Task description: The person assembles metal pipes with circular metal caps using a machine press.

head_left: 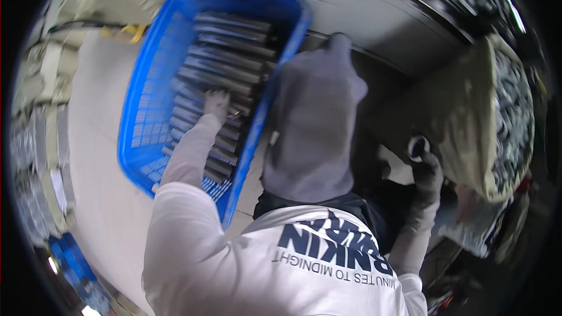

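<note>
My left hand (217,103), in a pale glove, reaches into the blue plastic basket (130,140). Its fingers look slightly apart over the rows of dark grey, tube-like metal pieces (225,52), and nothing shows in its grasp. Just right of those fingers is a small shiny curved edge (235,114), too blurred to name. On the right, my gloved right hand (429,174) is closed on a metal ring (418,147) with a bright rim and a dark opening. That hand is beside a large olive cloth sack (468,111) full of grey metal pieces (510,117).
A grey cloth (316,123) covers my lap between basket and sack. Left of the basket is a pale flat surface (99,140), with stacked grey bundles (44,140) beyond it. A light metal panel (363,6) stands ahead. More blue containers (73,260) are at lower left.
</note>
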The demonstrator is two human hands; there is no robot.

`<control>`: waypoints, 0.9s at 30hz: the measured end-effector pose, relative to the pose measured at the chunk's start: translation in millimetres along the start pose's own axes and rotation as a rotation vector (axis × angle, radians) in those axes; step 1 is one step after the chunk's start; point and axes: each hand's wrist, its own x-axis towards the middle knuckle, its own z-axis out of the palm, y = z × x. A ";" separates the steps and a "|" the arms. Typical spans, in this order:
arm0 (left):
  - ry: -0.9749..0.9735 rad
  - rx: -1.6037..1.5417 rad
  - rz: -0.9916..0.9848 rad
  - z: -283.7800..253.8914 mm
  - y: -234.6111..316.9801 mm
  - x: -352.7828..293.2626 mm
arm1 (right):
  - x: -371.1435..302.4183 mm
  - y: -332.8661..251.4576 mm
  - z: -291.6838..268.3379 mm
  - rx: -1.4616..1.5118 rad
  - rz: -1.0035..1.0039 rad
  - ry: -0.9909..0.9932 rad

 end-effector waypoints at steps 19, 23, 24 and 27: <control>0.305 -0.421 0.554 -430.9 231.8 36.6 | 17.4 12.8 37.6 0.710 0.133 0.058; 0.205 -0.364 0.621 -407.4 294.3 56.2 | 13.9 36.2 36.2 -0.391 -0.407 0.289; 0.152 -0.360 0.613 -401.5 303.6 58.8 | 13.8 34.7 33.5 -0.385 -0.406 0.299; 0.133 -0.349 0.621 -396.3 319.0 60.6 | 3.8 7.0 57.6 0.076 -0.229 0.248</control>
